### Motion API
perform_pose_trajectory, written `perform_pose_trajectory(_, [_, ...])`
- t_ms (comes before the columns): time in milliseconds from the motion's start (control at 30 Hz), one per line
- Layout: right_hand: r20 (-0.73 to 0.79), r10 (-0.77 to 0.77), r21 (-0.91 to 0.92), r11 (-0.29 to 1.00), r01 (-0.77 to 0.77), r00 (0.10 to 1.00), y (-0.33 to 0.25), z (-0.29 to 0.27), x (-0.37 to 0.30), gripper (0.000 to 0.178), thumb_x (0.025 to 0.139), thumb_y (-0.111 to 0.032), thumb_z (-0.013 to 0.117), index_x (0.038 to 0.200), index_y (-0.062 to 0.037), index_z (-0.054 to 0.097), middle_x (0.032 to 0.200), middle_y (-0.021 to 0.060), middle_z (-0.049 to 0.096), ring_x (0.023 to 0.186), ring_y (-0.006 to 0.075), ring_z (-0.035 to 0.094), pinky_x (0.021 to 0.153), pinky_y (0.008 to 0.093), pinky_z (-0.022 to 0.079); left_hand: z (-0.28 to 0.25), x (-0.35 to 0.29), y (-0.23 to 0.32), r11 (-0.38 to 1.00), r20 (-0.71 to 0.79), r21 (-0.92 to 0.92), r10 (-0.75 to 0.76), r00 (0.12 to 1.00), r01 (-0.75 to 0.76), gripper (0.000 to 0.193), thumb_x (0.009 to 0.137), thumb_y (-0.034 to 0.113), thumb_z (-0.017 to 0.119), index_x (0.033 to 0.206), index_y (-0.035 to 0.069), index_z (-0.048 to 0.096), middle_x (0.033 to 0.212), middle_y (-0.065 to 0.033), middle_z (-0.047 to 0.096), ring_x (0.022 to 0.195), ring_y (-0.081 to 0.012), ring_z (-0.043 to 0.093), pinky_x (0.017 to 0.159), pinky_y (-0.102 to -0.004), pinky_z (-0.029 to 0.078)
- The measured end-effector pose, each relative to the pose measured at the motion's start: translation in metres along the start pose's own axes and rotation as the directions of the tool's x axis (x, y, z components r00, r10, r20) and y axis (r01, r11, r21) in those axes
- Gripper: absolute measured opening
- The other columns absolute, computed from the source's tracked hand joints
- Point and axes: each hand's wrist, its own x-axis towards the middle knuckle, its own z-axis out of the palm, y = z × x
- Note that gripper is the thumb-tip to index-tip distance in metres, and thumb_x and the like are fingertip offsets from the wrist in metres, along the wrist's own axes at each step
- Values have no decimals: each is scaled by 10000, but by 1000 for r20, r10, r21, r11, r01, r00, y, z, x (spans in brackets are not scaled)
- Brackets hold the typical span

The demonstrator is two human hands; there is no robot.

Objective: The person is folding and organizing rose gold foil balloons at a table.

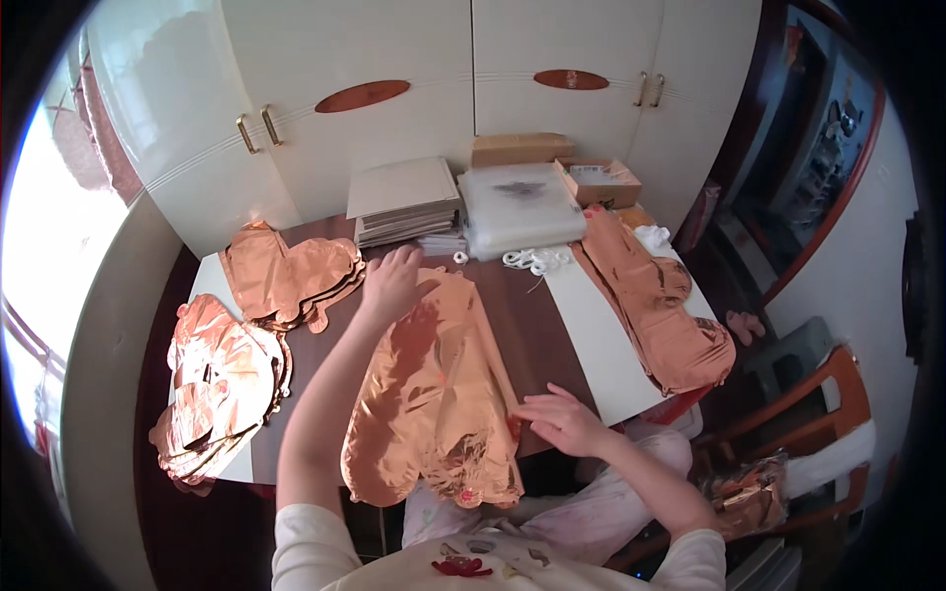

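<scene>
A flat, uninflated rose-gold foil balloon (434,384) lies in front of me, its near end hanging over the table edge above my lap. My left hand (396,283) rests at its far left corner, palm down with the fingers stretched out. Along the right edge, low down, my right hand (564,420) touches the foil with fingers spread. More flat foil balloons lie in stacks: one (291,271) at the far left, a curved one (222,384) at the near left, and a long one (650,305) on the right.
Behind the foil stand a stack of grey cardboard sheets (404,202), a pile of clear plastic bags (517,212) and a small open box (603,182). White ribbon (537,260) lies before the bags. White cabinets (394,39) close off the back; a wooden chair (847,394) stands right.
</scene>
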Motion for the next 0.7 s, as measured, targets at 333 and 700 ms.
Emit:
perform_pose_trajectory(333, [-111, 62, -335, 937, -96, 992, 31, 14, 67, 568, 886, -350, 458, 1289, 38, 359, 1325, 203, 384, 1259, 310, 337, 1047, 420, 247, -50, -158, -12, 979, 452, -199, 128, 883, -40, 929, 598, 576, 681, 1281, 20, 386, 1334, -143, 374, 1281, -275, 305, 1025, -509, 241])
perform_pose_trajectory(700, [-108, 43, -416, 905, -85, 993, 20, 23, 70, 668, 863, -444, 463, 1244, 98, 382, 1297, 239, 401, 1250, 327, 344, 1048, 390, 254, -33, -149, 14, 965, 317, -225, 205, 926, -136, 875, 621, 607, 638, 1243, 28, 429, 1314, -113, 402, 1250, -241, 351, 1011, -496, 258])
